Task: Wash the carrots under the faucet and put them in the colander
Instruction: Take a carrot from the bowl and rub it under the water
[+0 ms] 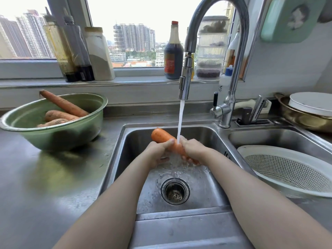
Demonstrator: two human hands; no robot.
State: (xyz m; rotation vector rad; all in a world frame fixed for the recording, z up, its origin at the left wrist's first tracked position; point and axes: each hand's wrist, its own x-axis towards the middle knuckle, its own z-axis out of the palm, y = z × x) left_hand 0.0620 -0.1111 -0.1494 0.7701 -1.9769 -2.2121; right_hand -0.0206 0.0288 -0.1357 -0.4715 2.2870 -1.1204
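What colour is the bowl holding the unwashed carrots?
Pale green bowl, seen best in the head view.

Brushed steel sink (pixel 129 141) — wet, glossy; perforated plastic colander (pixel 287 168).

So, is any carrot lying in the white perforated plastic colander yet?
No: the white perforated plastic colander shows only bare mesh, and the wet orange carrot is under the steel faucet stream.

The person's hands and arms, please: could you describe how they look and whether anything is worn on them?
The left hand and right hand are bare: no gloves, and no rings that I can make out. The left forearm and right forearm are bare too, with no sleeve, watch or bracelet in view.
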